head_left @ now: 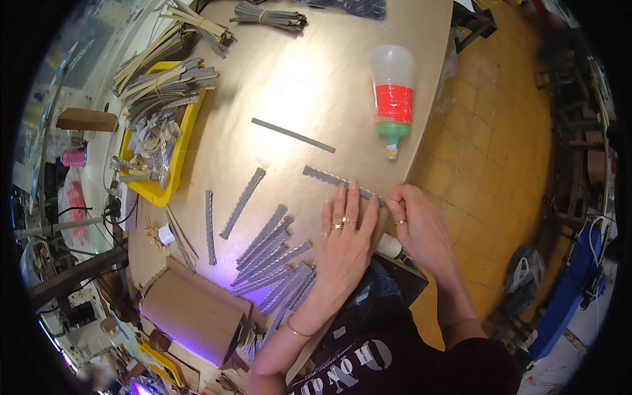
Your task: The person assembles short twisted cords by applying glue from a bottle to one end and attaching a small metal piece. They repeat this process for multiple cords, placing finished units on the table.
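Observation:
A narrow grey strip with a light braided edge [320, 174] lies slantwise on the table's right side. My left hand [347, 240] rests over it, its fingers stretched out and pressing the strip flat. At the strip's right end, by the table edge, my right hand [421, 224] is closed in a pinch; the fingertips partly hide what they grip, which looks like the strip's end. A plain grey strip [293, 135] lies farther up the table. To the left of my left hand are several braided-edge strips in a pile [266, 247], with a separate one [242, 203] beside them.
A squeeze bottle with a red band and green cap [394, 102] lies near the right edge. On the left a yellow tray [182, 148] holds scraps and bundled strips [161, 84]. A brown cardboard box [191, 309] stands at the near left, a white thread spool [389, 245] beside my right wrist.

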Demonstrator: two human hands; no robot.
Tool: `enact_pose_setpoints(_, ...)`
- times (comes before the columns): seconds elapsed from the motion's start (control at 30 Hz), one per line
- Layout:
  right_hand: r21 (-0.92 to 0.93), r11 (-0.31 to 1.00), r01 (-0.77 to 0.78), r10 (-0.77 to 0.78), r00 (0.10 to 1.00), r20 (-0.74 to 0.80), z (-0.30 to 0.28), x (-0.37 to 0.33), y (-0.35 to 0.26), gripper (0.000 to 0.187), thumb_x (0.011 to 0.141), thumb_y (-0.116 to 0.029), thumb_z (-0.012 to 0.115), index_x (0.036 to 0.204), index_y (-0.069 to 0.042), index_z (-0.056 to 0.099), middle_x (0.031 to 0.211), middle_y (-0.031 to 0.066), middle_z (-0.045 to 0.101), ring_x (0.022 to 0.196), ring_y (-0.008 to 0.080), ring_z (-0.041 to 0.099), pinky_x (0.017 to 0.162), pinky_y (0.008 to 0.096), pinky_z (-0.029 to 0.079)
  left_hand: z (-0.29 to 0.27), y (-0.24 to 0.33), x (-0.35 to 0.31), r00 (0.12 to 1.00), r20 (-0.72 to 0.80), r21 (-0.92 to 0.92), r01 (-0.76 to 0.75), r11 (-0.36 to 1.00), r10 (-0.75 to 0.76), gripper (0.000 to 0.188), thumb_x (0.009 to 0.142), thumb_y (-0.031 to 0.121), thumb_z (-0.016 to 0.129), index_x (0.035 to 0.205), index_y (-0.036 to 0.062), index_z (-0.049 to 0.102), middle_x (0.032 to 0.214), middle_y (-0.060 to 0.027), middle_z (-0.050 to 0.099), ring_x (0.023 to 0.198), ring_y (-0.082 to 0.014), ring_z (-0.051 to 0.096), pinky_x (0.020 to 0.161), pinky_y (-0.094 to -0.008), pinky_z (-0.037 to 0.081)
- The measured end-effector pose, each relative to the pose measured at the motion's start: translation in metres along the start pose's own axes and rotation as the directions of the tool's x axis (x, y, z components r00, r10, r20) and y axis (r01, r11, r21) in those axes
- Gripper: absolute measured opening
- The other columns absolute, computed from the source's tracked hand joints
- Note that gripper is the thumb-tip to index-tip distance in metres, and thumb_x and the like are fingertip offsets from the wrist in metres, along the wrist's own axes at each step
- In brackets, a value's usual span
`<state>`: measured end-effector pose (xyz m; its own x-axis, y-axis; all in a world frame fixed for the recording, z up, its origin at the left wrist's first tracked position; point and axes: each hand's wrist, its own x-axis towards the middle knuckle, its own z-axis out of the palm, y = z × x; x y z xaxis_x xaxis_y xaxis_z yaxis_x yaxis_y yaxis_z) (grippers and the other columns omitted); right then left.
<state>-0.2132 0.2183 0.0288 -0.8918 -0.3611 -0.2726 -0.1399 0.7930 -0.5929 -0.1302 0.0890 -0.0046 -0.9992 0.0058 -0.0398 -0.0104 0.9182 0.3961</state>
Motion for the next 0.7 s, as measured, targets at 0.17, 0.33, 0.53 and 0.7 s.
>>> enact_pose_setpoints(0.17,-0.062,0.998,0.018,-0.02,1.0,-0.024,0.004,-0.002,-0.014,0.019,0.098,-0.021,0.053,0.096,-0.003,0.055,0.09,0.0169,0.061,0.08,0.0396,0.06,0.069,0.0469,0.047,0.002,0.002,0.0,1.0,-0.019,-0.008,0.021,1.0,-0.021,0.051,0.091,0.016,0.054,0.141,0.0096,0.045,0.154,-0.0193,0.033,0.142,-0.0331,0.033,0.116,-0.0483,0.027)
enact_pose_setpoints(0.33,0.192,0.981,-0.013,0.013,1.0,0.002,0.006,0.008,-0.025,0.017,0.098,-0.018,0.053,0.095,-0.001,0.053,0.088,0.0177,0.059,0.08,0.0388,0.06,0.07,0.0439,0.047,0.005,0.001,0.0,0.998,-0.04,-0.048,0.041,0.998,-0.043,0.043,0.091,0.014,0.053,0.132,0.0018,0.048,0.153,-0.0195,0.034,0.142,-0.0327,0.034,0.115,-0.0485,0.027)
enact_pose_setpoints(0.53,0.549,0.835,0.013,-0.028,0.999,0.02,0.01,0.02,-0.026,0.015,0.099,-0.014,0.051,0.096,0.001,0.051,0.082,0.0157,0.057,0.072,0.0274,0.057,0.07,0.0365,0.047,-0.007,-0.005,0.004,0.998,0.016,-0.23,0.067,0.971,-0.065,0.043,0.09,0.015,0.058,0.128,-0.0022,0.048,0.151,-0.0221,0.036,0.142,-0.0378,0.033,0.116,-0.0521,0.024)
enact_pose_setpoints(0.7,0.685,0.718,-0.126,0.069,0.991,0.111,0.013,0.022,-0.013,0.018,0.102,-0.017,0.049,0.1,0.0,0.048,0.077,0.0109,0.056,0.072,0.0166,0.056,0.07,0.0327,0.047,-0.019,-0.023,0.008,0.996,-0.037,-0.288,0.062,0.956,-0.076,0.066,0.086,0.024,0.068,0.139,-0.0017,0.039,0.15,-0.0246,0.034,0.142,-0.0427,0.028,0.117,-0.0543,0.017)
